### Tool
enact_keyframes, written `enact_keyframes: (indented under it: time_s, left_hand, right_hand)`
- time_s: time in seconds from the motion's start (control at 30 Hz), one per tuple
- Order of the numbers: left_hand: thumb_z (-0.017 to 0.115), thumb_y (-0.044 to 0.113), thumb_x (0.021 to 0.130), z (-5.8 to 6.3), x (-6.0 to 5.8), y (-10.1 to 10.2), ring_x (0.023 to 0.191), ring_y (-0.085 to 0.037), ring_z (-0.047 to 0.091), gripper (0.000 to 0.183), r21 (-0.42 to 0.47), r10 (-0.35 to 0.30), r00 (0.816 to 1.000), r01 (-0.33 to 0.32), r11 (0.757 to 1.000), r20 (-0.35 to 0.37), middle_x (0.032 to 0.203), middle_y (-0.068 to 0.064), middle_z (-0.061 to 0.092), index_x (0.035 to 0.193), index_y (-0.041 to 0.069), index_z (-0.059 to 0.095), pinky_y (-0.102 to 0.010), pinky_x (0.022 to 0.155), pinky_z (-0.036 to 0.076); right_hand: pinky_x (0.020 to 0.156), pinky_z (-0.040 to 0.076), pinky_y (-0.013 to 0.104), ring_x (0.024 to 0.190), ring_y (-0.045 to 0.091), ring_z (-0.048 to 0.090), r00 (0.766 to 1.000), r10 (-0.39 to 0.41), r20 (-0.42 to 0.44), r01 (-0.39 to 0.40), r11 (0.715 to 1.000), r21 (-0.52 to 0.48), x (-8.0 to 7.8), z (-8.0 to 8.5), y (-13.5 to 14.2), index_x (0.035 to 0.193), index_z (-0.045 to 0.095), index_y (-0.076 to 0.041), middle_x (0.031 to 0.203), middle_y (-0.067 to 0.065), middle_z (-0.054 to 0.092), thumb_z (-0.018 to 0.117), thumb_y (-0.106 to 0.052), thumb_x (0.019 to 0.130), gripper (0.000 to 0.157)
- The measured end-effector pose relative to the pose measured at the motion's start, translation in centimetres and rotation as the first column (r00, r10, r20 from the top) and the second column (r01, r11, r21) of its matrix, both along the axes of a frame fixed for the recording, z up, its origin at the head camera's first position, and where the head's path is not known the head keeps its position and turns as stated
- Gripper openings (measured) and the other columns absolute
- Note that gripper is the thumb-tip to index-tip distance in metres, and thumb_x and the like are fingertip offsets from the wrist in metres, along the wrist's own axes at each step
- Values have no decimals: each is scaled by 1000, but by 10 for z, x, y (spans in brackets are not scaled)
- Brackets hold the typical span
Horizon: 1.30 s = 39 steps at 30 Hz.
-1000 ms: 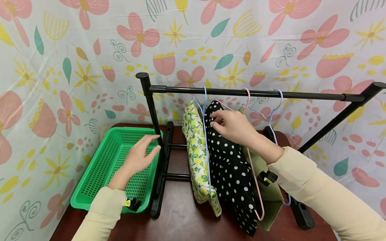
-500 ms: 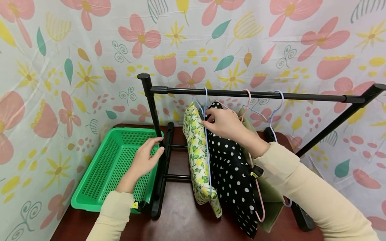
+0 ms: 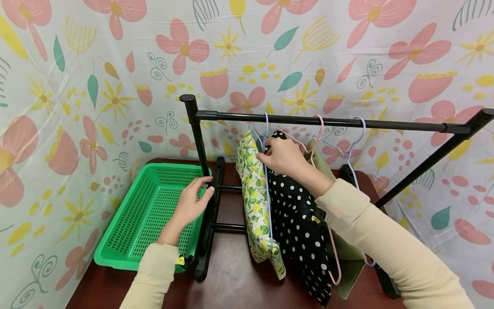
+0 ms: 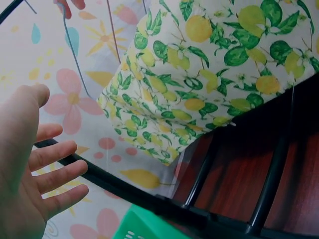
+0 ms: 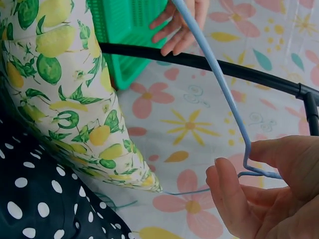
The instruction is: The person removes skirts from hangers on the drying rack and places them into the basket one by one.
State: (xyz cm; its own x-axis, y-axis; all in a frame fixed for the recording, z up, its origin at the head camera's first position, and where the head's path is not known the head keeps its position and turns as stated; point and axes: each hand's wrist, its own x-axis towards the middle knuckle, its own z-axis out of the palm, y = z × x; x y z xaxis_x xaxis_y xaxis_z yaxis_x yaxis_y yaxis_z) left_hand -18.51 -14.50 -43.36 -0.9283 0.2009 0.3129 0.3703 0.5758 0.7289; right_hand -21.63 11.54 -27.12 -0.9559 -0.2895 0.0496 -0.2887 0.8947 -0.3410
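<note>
A blue wire clothes hanger (image 3: 267,184) on the black rail carries a lemon-print cloth item (image 3: 252,206). My right hand (image 3: 283,156) is at its neck, thumb and fingers curled around the wire just below the hook. The right wrist view shows the blue hanger (image 5: 227,89) running in between the thumb and fingers (image 5: 224,186). Just right of it hangs a black cloth item with white dots (image 3: 297,214). My left hand (image 3: 193,201) holds nothing; its fingers are spread beside the rack's left post (image 3: 198,141), over the edge of the green basket (image 3: 150,214).
The black rack rail (image 3: 293,119) spans the scene above the brown table (image 3: 239,283). Farther right hang a pink hanger (image 3: 335,257), an olive cloth item (image 3: 345,277) and another blue hanger (image 3: 360,124). A flower-print curtain (image 3: 247,51) closes off the back.
My right hand has moved left, from over the dotted cloth to the neck of the blue hanger with the lemon print. My left hand has shifted slightly right towards the post.
</note>
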Motion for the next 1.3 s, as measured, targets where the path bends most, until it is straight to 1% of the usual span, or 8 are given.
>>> enact_keyframes:
  time_s: [0.1,0.2,0.37,0.53,0.73,0.83,1.0,1.3]
  left_hand:
    - [44,45,95,-2,-1,4,111,-24,53,44,9,0,1000,0,1000,16,128,-2,51,131,20,49,-45,90,45]
    - [44,44,95,-1,0,9,111,-23,54,43,14,-2,1000,2,1000,11,128,-4,52,130,19,50,-45,89,46]
    - [44,44,95,-1,2,13,109,-23,55,42,9,2,1000,-2,1000,15,126,-4,53,129,20,51,-44,83,49]
    - [45,40,96,-5,0,17,107,-21,56,40,11,-11,1000,11,1000,13,125,-5,54,128,18,52,-44,88,47]
    - [44,38,97,-11,1,22,106,-21,57,39,30,-10,1000,9,1000,27,124,-5,55,127,15,53,-42,88,47]
    - [44,38,97,-14,1,27,104,-20,57,38,42,6,1000,-7,999,28,123,-4,56,126,16,53,-40,83,49]
    - [45,35,97,-21,1,35,100,-19,58,35,85,39,998,-42,996,40,118,-4,59,124,16,55,-38,76,50]
    - [47,28,97,-35,-1,49,96,-20,62,29,244,34,994,-59,968,105,113,-9,62,118,13,59,-35,78,52]
  right_hand:
    - [64,53,36,66,20,66,1000,-6,-9,6,1000,13,-1,-2,-1,121,56,-1,90,11,70,56,-33,90,45]
    - [57,51,34,61,19,64,999,-6,-36,7,1000,6,-2,-4,-2,113,61,-1,86,11,71,57,-31,90,38]
    - [51,46,32,59,21,61,993,-10,-116,9,1000,-12,-5,-5,-4,86,64,-5,76,10,68,59,-28,88,23]
    - [47,35,28,52,20,53,989,-26,-145,25,1000,-12,-7,-3,-5,72,57,-8,62,6,61,60,-27,87,24]
    - [44,30,26,45,16,45,988,-39,-147,37,999,-13,-6,0,-6,63,52,-10,51,2,51,60,-25,87,29]
    - [43,29,25,42,14,43,989,-39,-145,37,999,-14,-6,1,-6,65,57,-8,48,1,48,59,-24,87,27]
    - [42,33,25,42,14,47,988,-36,-150,33,999,-25,-6,1,-7,82,69,-5,49,2,53,58,-23,88,22]
    - [42,36,25,44,15,49,989,-54,-140,52,998,-19,-7,-2,-8,85,69,-6,54,3,56,58,-23,89,21]
